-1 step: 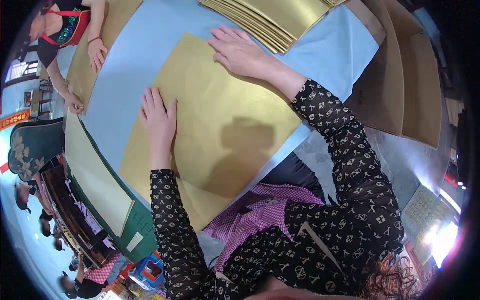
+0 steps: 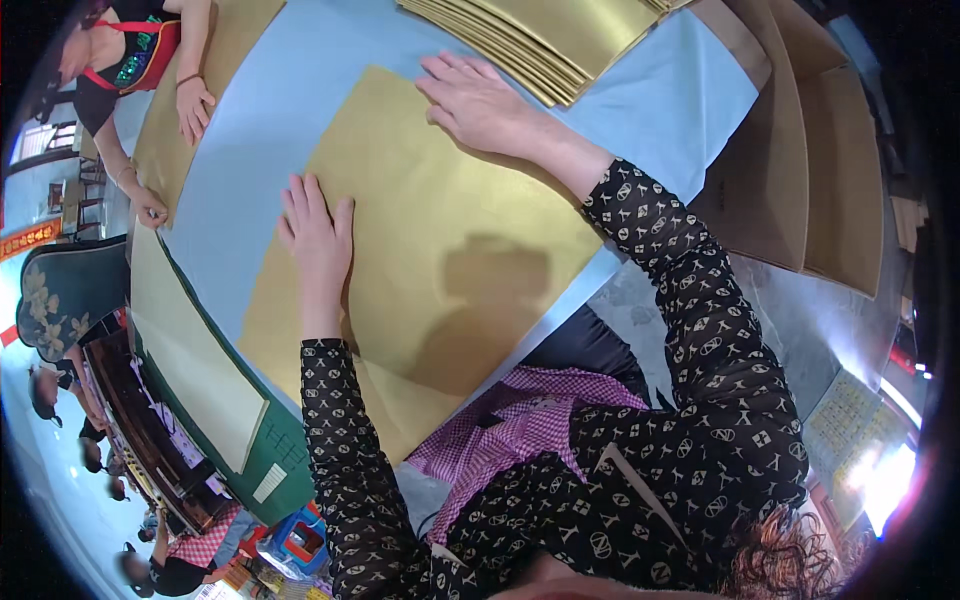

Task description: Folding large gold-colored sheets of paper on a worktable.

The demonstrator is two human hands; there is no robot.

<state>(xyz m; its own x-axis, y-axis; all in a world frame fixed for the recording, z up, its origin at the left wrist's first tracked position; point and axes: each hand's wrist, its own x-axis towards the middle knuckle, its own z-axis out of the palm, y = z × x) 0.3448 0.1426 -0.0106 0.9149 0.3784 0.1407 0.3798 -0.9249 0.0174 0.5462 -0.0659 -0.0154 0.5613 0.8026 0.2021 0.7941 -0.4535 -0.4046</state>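
A large gold sheet point(image 2: 410, 210) lies spread over a pale blue covering on the table. My left hand point(image 2: 318, 222) rests flat on the sheet's left part, fingers stretched away from me. Near the far right edge of the same sheet, my right hand point(image 2: 475, 100) lies palm down with its fingers pointing left. Neither hand grips anything. Just beyond my right hand sits a stack of folded gold sheets point(image 2: 560, 40). The sheet's near left corner, by my left forearm, has a crease across it.
Open cardboard boxes point(image 2: 840, 170) stand at the right. Across the table, at far left, a co-worker's hands point(image 2: 193, 108) rest on brown sheeting. A cream board point(image 2: 190, 350) lies on a green surface at left, beside a dark wooden piece of furniture point(image 2: 150, 430). The blue covering point(image 2: 260, 110) surrounds the sheet.
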